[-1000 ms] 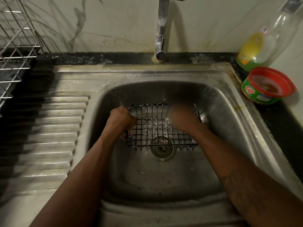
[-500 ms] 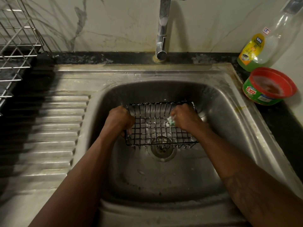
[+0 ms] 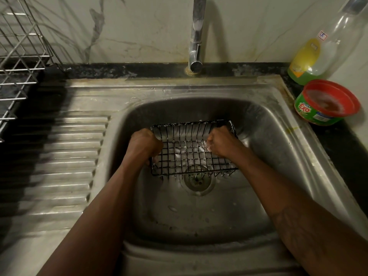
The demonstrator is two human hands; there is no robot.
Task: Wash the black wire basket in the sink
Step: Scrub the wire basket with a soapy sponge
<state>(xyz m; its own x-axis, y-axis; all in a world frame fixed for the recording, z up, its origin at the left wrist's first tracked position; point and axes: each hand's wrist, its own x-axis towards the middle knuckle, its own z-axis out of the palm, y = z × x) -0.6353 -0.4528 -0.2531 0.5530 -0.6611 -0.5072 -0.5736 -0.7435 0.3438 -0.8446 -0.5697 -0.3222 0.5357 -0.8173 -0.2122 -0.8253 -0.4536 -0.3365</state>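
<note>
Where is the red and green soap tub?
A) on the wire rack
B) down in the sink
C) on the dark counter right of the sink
C: the soap tub sits on the dark counter just right of the sink, near the bottle.

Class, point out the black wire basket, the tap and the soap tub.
black wire basket (image 3: 191, 154), head view, middle of its floor mesh.
tap (image 3: 198, 36), head view, upright chrome pipe.
soap tub (image 3: 304, 110), head view, green label.
</note>
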